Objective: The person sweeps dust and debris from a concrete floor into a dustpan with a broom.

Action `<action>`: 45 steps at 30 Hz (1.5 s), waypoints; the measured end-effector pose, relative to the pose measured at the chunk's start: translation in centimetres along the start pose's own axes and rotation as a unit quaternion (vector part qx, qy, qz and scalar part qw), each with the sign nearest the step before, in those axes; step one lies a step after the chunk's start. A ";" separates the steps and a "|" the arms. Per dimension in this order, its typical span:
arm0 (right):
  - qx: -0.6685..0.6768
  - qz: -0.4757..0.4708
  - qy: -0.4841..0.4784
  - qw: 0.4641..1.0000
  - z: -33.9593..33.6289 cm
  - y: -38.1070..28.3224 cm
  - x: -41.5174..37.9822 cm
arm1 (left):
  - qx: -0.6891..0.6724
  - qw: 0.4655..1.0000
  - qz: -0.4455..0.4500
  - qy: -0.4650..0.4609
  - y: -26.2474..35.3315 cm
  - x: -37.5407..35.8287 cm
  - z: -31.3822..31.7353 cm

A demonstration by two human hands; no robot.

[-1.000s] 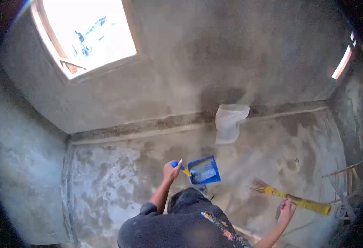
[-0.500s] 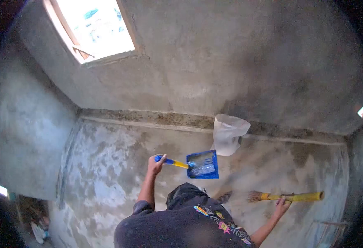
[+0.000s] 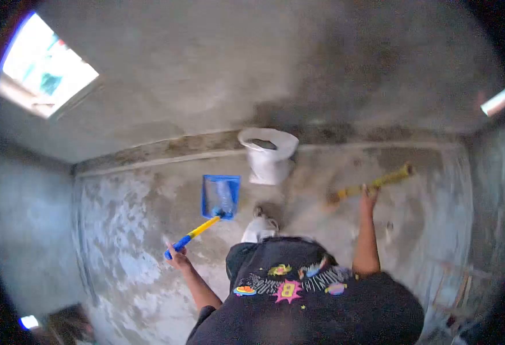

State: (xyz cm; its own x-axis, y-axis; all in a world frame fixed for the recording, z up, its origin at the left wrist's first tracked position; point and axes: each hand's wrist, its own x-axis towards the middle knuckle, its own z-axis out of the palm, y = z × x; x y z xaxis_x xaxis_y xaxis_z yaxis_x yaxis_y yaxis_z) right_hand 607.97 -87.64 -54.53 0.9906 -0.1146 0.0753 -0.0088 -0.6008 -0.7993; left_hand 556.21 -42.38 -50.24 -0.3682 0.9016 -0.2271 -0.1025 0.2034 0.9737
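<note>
My left hand [image 3: 178, 256] is closed round the blue end of a yellow-and-blue handle, which belongs to a blue dustpan [image 3: 238, 198]. Something pale and see-through, perhaps plastic, lies in the pan. On the other side, my right hand [image 3: 370, 194] grips the yellow handle of a short broom [image 3: 393, 177], held out to the right; its bristles point left and are blurred. Between the two tools, near the wall, stands a white sack [image 3: 268, 164] with its mouth open upward.
The concrete floor [image 3: 131, 215] is blotched with pale patches. A low ledge [image 3: 177, 144] runs along the foot of the grey wall [image 3: 206, 75]. A bright window [image 3: 48, 66] is at upper left. A wooden frame-like object [image 3: 456, 287] is at lower right.
My body has straightened and the view has shifted. The dustpan has swung so its handle slants toward me at lower left. The broom is tilted, its handle end higher. Both hands keep hold.
</note>
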 end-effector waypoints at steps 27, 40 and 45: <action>-0.596 -0.514 -0.174 0.592 41.5 -9.2 62.2 | -0.042 0.964 -0.099 0.242 10.4 -19.7 36.4; -0.299 -0.274 -0.239 0.882 39.6 -20.4 30.2 | -0.156 0.948 -0.064 0.270 15.8 -23.5 31.9; 0.005 0.256 -0.840 0.478 35.1 -34.3 10.7 | -0.197 0.942 -0.052 0.265 17.6 -24.9 35.9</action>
State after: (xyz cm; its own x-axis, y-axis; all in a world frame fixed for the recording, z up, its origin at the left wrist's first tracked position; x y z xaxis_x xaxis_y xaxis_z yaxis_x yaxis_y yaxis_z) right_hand 623.66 -40.44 -47.25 -0.4295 0.5575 -0.7105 -0.3167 -0.8297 -0.4596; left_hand 596.75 -47.52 -26.86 -0.7362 0.5457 -0.4004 -0.4611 0.0286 0.8869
